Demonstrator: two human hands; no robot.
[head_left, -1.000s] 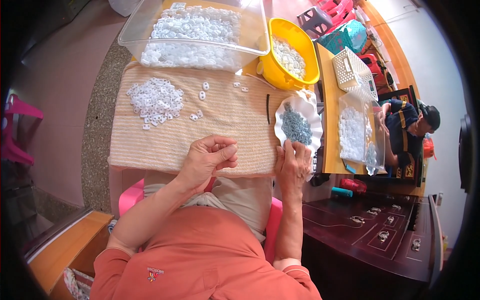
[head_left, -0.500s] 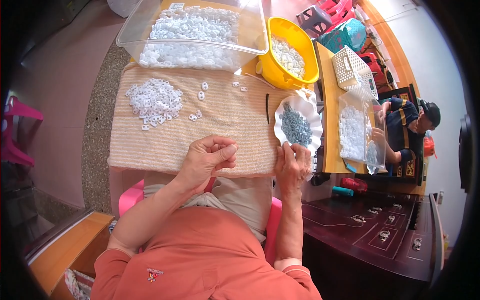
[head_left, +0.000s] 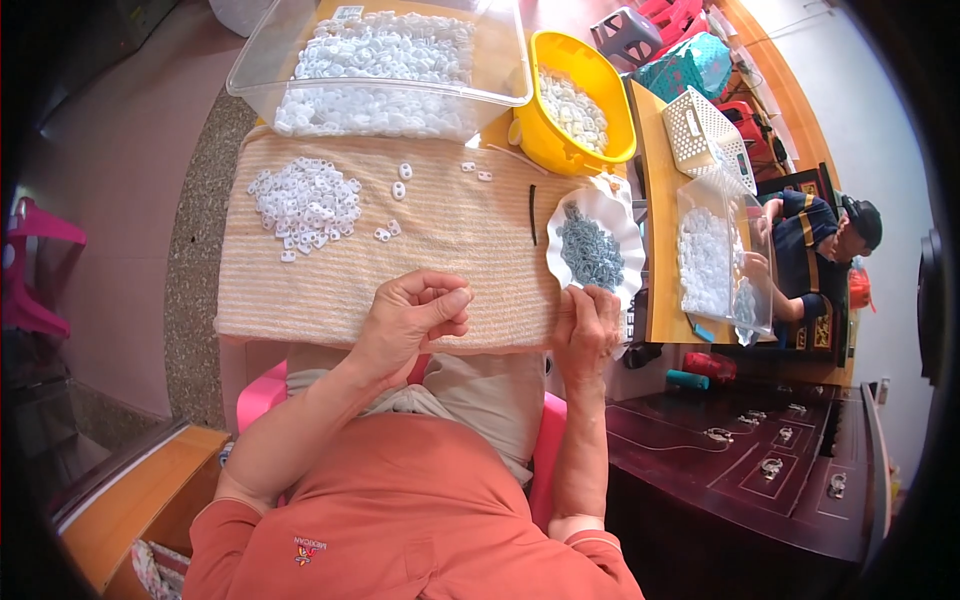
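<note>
My left hand (head_left: 418, 318) is raised over the near edge of the striped cloth (head_left: 300, 300), thumb and fingers pinched together; whatever lies between the tips is too small to name. At the near rim of a white wavy-edged dish (head_left: 628, 235), my right hand (head_left: 588, 335) has its fingers bent and pressed together, and I cannot make out anything in them. Small grey-blue pieces (head_left: 588, 250) are heaped in that dish. Toward the cloth's left is a pile of small white two-holed plastic pieces (head_left: 305, 205). Several loose ones, including a white piece (head_left: 399, 190), are scattered right of it.
Behind the cloth stand a clear bin (head_left: 375, 90) of white pieces and a yellow tub (head_left: 620, 120) with pale pieces. A black strip (head_left: 533, 215) lies left of the dish. To the right, another person (head_left: 805, 240) sits by a clear box (head_left: 710, 260) and a white basket (head_left: 700, 135).
The view has shifted very slightly. Both of my hands stay in nearly the same places, the left still pinched and the right still at the dish's near rim.
</note>
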